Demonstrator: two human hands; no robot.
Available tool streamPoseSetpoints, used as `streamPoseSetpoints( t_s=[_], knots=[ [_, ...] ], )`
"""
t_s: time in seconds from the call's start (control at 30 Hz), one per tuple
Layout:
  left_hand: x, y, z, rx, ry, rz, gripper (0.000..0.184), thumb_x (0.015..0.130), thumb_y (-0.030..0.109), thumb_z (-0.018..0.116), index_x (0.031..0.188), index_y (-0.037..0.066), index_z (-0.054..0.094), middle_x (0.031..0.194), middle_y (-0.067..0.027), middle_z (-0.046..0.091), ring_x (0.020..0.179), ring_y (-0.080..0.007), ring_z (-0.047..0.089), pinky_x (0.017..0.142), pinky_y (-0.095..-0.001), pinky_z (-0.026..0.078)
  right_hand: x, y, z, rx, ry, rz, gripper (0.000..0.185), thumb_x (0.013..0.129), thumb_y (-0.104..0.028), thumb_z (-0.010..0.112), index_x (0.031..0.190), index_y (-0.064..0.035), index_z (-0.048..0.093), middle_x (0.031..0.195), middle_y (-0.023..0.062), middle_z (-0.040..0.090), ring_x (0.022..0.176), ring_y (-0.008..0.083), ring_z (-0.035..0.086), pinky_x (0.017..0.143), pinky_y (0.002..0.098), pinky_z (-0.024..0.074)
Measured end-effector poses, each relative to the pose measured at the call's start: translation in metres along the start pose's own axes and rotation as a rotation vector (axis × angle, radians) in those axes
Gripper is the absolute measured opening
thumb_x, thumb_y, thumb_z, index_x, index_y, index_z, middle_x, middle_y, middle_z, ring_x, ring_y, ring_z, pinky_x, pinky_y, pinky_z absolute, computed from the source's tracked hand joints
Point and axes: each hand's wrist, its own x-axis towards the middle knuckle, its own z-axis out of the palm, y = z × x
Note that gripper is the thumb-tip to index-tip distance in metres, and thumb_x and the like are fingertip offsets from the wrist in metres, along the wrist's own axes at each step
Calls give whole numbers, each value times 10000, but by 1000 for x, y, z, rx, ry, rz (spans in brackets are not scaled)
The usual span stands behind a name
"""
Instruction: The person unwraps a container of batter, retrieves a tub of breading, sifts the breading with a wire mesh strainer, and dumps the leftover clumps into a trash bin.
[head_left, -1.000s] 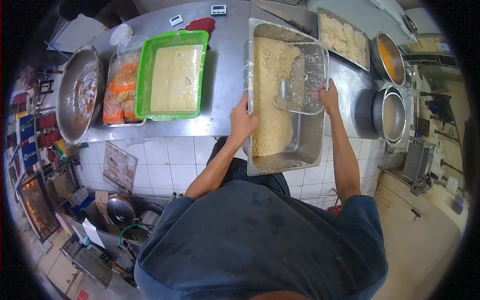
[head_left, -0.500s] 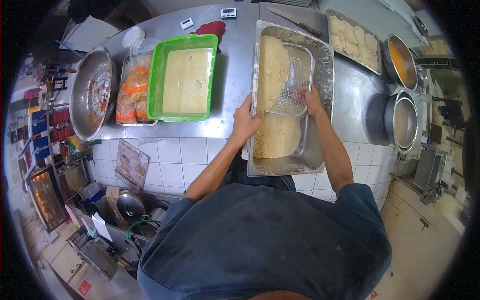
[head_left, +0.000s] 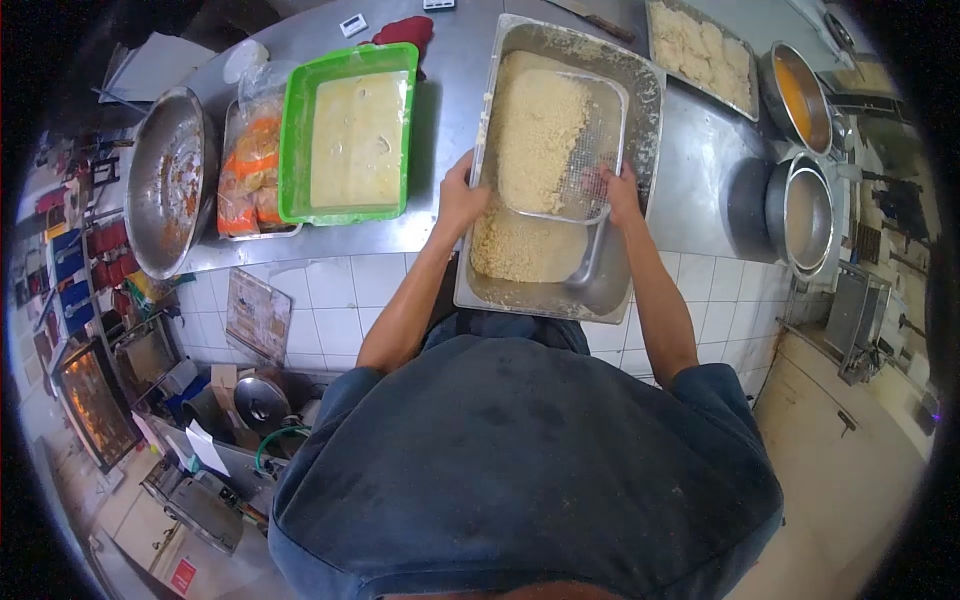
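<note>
A deep steel pan [head_left: 648, 120] sits at the counter's front edge, its near end jutting over toward my body. Loose pale crumbs [head_left: 520, 250] lie in its near part. Inside the pan is a rectangular wire mesh basket [head_left: 597, 150], with more crumbs [head_left: 540, 125] heaped over its left and middle; bare mesh shows on the right. My right hand [head_left: 621, 192] is closed on the basket's right rim near its front corner, fingers over the mesh. On the pan's left rim, my left hand [head_left: 464, 200] is closed, the thumb at the inner side.
To the left stand a green tray of pale liquid [head_left: 410, 130], bagged orange-labelled packs [head_left: 255, 150] and a wide steel bowl [head_left: 140, 190]. At right are a tray of coated pieces [head_left: 700, 50], a bowl of orange liquid [head_left: 800, 100] and stacked bowls [head_left: 808, 220]. A knife [head_left: 600, 22] lies behind.
The crumbs in the basket now spread wider across the mesh, and the basket's left side shows more. Both hands keep their holds. The whole view has shifted slightly.
</note>
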Motion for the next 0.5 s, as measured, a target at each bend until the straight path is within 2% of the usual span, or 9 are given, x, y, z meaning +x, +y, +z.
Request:
streamPoseSetpoints(
  t_s=[0.1, 0.23, 0.37, 0.43, 0.5],
  knots=[
    [0, -10, -7, -33, -28, -196, 499, 814, 41, 622, 1310, 5, 580, 1105, -143, 706, 1009, -193, 651, 906, -321, 494, -11, -4, 2, -16, 8, -73, 213, 998, -52, 506, 1207, -28, 470, 988, 180, 675, 781, 264, 706, 661, 371, 615],
    [0, -17, -6, 8, 2, -42, 427, 924, 135, 626, 1326, 8, 562, 1135, -143, 694, 1027, -197, 641, 922, -324, 483, -51, -1, 3, -109, 48, -187, 190, 994, -30, 486, 1182, -1, 498, 997, 146, 647, 787, 242, 698, 638, 357, 606],
    [-6, -5, -4, -44, 25, -156, 424, 935, 138, 621, 1332, 2, 556, 1159, -146, 686, 1061, -198, 630, 949, -323, 469, -95, 4, -9, -262, 96, -212, 212, 992, -21, 479, 1199, 13, 509, 1032, 127, 630, 800, 205, 694, 613, 317, 591],
    [-3, -8, -3, -147, 15, -246, 424, 936, 132, 618, 1332, -7, 554, 1162, -150, 685, 1074, -199, 629, 954, -321, 467, -107, 3, -12, -340, 118, -244, 209, 994, -25, 479, 1198, 7, 510, 985, 124, 640, 797, 189, 692, 607, 308, 588],
    [0, -24, -1, -153, 5, -190, 422, 937, 134, 618, 1336, 10, 559, 1150, -147, 689, 1057, -193, 634, 941, -318, 474, -125, 3, -15, -421, 148, -239, 212, 981, -27, 496, 1190, 3, 516, 931, 128, 651, 793, 192, 693, 610, 316, 581]
  ],
)
